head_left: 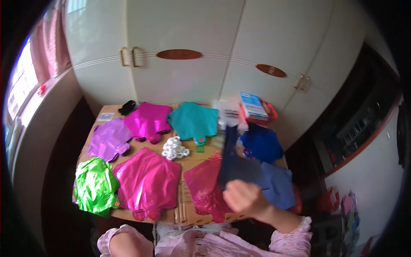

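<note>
My right hand [245,198], smeared by motion, is closed on a dark blue flat sheet [239,169] that looks like an uninflated foil balloon. It hangs above a deep pink foil balloon [203,184] and a dull blue one [276,184], partly covering both. A bright blue balloon [265,143] lies just behind. My left forearm [128,245] shows at the lower edge, but its hand is out of view. To the left, flat foil balloons lie in stacks: hot pink [150,180], crumpled green [95,186], lilac [109,138], magenta [149,120] and teal [193,120].
White rings [174,148] sit in a heap mid-table, on cardboard [185,195]. At the back right, a blue-and-white box [254,106] rests in a red basket [272,113] beside clear plastic bags [228,113]. Tall white cupboards [180,25] stand behind the table.
</note>
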`<state>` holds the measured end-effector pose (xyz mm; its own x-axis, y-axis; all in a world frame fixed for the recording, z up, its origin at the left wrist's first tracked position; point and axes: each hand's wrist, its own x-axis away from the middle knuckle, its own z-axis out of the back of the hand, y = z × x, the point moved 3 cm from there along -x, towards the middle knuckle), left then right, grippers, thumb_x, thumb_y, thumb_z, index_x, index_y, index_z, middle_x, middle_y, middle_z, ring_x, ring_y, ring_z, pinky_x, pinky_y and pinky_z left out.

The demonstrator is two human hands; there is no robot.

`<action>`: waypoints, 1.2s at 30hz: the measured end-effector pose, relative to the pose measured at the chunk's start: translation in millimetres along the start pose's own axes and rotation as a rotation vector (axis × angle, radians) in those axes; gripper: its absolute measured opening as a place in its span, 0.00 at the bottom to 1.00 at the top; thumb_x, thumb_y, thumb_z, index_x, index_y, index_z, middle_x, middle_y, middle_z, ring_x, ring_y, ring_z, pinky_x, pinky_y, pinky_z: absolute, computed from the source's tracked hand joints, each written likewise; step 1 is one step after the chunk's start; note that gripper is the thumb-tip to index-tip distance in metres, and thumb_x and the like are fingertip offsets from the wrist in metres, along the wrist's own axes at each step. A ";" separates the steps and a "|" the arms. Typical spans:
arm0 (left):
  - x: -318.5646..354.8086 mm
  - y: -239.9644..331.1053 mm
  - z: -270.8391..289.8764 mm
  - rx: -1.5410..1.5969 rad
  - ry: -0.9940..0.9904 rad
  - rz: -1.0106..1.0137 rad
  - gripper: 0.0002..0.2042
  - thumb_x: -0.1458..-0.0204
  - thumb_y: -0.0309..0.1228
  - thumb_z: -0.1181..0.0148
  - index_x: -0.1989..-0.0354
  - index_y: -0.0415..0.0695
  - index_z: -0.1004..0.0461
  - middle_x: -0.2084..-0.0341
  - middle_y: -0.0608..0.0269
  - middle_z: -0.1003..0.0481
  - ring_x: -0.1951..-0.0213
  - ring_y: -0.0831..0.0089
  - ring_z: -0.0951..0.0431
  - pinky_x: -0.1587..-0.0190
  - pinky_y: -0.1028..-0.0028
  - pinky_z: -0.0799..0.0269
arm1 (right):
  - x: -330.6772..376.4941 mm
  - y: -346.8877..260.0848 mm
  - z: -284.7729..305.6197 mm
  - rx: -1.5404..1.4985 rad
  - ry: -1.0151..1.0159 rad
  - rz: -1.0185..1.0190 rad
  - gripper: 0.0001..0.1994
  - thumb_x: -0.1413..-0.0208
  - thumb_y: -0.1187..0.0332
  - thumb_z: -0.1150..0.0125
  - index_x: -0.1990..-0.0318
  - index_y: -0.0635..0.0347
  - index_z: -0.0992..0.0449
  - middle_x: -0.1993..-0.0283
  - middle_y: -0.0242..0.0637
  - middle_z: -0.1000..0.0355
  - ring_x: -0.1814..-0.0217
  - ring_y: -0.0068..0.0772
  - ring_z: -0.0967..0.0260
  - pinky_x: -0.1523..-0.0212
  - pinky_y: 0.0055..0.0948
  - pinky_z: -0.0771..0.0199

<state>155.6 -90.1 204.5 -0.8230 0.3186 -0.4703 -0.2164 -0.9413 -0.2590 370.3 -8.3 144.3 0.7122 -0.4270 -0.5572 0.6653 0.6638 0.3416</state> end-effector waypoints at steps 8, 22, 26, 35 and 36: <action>70.0 -65.7 -59.1 0.077 0.074 1.086 0.22 0.62 0.29 0.34 0.55 0.40 0.28 0.54 0.54 0.28 0.52 0.57 0.28 0.52 0.60 0.31 | 78.6 -101.5 -90.7 -0.148 -0.167 -0.250 0.05 0.62 0.69 0.44 0.79 0.55 0.34 0.74 0.30 0.38 0.70 0.25 0.35 0.76 0.18 0.31; 155.0 -62.0 -197.8 1.139 0.474 1.771 0.32 0.44 0.27 0.43 0.34 0.39 0.52 0.39 0.43 0.42 0.43 0.61 0.32 0.45 0.69 0.33 | 137.4 -21.6 -83.7 -0.395 -0.158 -0.914 0.23 0.49 0.57 0.36 0.53 0.61 0.36 0.38 0.63 0.45 0.39 0.62 0.41 0.45 0.48 0.36; 136.5 -79.6 -196.3 1.143 0.422 1.812 0.33 0.45 0.27 0.43 0.34 0.39 0.52 0.39 0.42 0.43 0.45 0.64 0.30 0.47 0.71 0.31 | 141.0 -15.2 -99.6 -0.485 -0.178 -0.928 0.24 0.48 0.58 0.37 0.50 0.63 0.38 0.38 0.66 0.48 0.38 0.63 0.44 0.42 0.49 0.39; 148.5 -64.2 -198.5 1.001 0.449 1.696 0.28 0.45 0.24 0.44 0.37 0.39 0.47 0.45 0.48 0.36 0.51 0.68 0.27 0.52 0.73 0.29 | 120.8 33.4 -100.8 -0.563 -0.172 -0.881 0.20 0.46 0.61 0.40 0.52 0.65 0.33 0.42 0.57 0.39 0.42 0.57 0.38 0.43 0.44 0.36; 145.5 -55.7 -192.7 0.954 0.427 1.637 0.27 0.45 0.23 0.44 0.37 0.39 0.47 0.47 0.49 0.35 0.52 0.68 0.27 0.52 0.73 0.29 | 121.8 44.6 -111.0 -0.556 -0.193 -0.875 0.21 0.46 0.61 0.40 0.51 0.66 0.34 0.42 0.57 0.38 0.42 0.57 0.38 0.42 0.44 0.37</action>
<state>149.1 30.2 -12.0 -0.3627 -0.9286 0.0779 0.2163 -0.0026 0.9763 461.9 37.4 7.6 0.0892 -0.9513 -0.2951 0.8032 0.2439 -0.5435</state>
